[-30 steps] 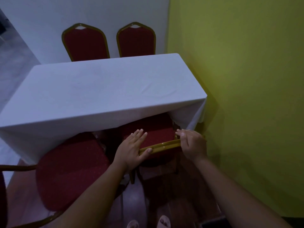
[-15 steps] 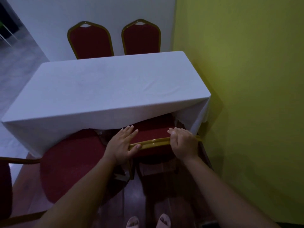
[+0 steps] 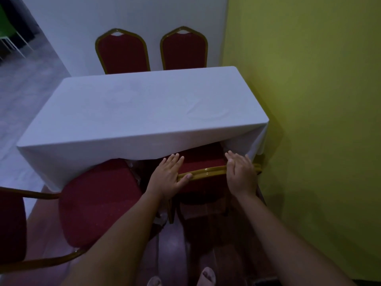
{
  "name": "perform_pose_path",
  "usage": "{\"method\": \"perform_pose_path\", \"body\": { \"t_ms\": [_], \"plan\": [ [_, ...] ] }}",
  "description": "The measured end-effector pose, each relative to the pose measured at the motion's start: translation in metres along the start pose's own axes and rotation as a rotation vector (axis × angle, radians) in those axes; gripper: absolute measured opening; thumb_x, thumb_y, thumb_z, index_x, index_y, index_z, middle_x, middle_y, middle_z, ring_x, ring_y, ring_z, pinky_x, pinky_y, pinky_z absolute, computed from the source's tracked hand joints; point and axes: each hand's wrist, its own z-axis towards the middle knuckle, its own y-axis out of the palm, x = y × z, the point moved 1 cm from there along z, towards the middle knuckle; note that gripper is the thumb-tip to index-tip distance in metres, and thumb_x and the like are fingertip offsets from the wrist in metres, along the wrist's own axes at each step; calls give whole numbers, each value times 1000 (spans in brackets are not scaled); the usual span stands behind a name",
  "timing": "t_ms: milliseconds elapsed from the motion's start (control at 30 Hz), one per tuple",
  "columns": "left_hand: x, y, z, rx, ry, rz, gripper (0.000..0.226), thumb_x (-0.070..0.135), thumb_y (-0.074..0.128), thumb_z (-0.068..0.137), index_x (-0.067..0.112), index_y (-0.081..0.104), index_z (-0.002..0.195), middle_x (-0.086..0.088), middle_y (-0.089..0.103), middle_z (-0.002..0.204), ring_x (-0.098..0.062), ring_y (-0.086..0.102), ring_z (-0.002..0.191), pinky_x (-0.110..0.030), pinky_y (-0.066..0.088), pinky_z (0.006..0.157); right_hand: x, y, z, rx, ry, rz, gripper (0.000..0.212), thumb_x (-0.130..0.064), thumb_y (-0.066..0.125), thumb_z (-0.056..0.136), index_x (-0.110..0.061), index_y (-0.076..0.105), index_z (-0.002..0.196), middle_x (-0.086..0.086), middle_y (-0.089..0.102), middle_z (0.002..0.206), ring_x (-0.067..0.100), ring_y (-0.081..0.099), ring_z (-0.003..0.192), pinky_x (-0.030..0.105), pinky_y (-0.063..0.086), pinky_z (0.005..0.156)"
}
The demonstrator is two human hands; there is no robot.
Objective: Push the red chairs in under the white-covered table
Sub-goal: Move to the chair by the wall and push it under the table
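The white-covered table (image 3: 144, 112) fills the middle of the view. At its near right corner a red chair (image 3: 203, 164) with a gold frame has most of its seat under the cloth. My left hand (image 3: 169, 178) grips the left end of its gold top rail, fingers over the front and thumb under. My right hand (image 3: 240, 172) lies over the right end of the same rail. A second red chair (image 3: 97, 199) stands to the left, turned sideways, its seat mostly out from under the table.
Two more red chairs (image 3: 123, 52) (image 3: 184, 49) stand upright at the table's far side against a white wall. A yellow-green wall (image 3: 319, 120) runs close along the right. My feet (image 3: 181, 279) show at the bottom edge.
The chair under my hands has slid further under the cloth, with less of its seat showing. My hands have stayed on the rail and moved forward with it.
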Motion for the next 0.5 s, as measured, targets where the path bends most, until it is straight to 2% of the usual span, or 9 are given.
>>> {"method": "perform_pose_path", "body": {
  "t_ms": [100, 267, 433, 500],
  "plan": [
    [-1, 0, -8, 9, -33, -39, 108, 83, -7, 72, 13, 20, 149, -7, 19, 157, -15, 10, 145, -33, 4, 117, -6, 4, -4, 7, 57, 5, 60, -33, 18, 94, -7, 64, 122, 10, 61, 130, 25, 52, 124, 46, 27, 113],
    [-7, -1, -18, 17, -30, -62, 101, 79, -8, 75, 15, 13, 150, -4, 13, 158, -13, 5, 145, -33, 2, 118, -17, 6, -12, -6, 105, -26, 66, -40, 14, 92, -9, 57, 130, 9, 51, 141, 25, 43, 132, 43, 16, 117],
    [-34, -8, -28, -2, -12, 10, 99, 74, -18, 75, 16, 9, 150, -4, 9, 159, -14, 2, 145, -34, 1, 118, -43, 12, -28, 33, 106, -54, 65, -41, 16, 93, -7, 53, 133, 11, 50, 142, 27, 42, 133, 47, 17, 117],
    [-51, -12, -37, -9, -40, 30, 94, 71, -14, 78, 14, 8, 150, -5, 8, 159, -15, 1, 145, -35, 0, 118, -60, 18, -36, 37, 64, -103, 62, -39, 19, 94, -6, 53, 134, 11, 50, 141, 29, 41, 134, 50, 19, 116]
  ]
}}
